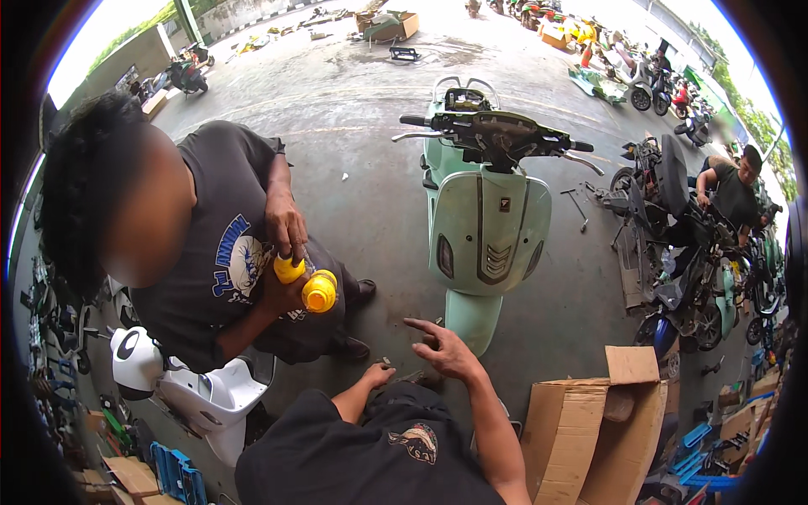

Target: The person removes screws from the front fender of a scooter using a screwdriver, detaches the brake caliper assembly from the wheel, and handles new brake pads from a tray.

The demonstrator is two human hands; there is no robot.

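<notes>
While bare hands (452,355) sit apart, smooth scooter panels (463,220) curve.

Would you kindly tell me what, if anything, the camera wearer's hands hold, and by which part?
The right hand appears to hold nothing; whether the left hand holds something small cannot be told.

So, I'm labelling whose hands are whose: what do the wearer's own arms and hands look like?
Left hand and right hand are ungloved, forearms bare, no watch visible. The black shirt has a short left sleeve and a printed emblem.
</notes>
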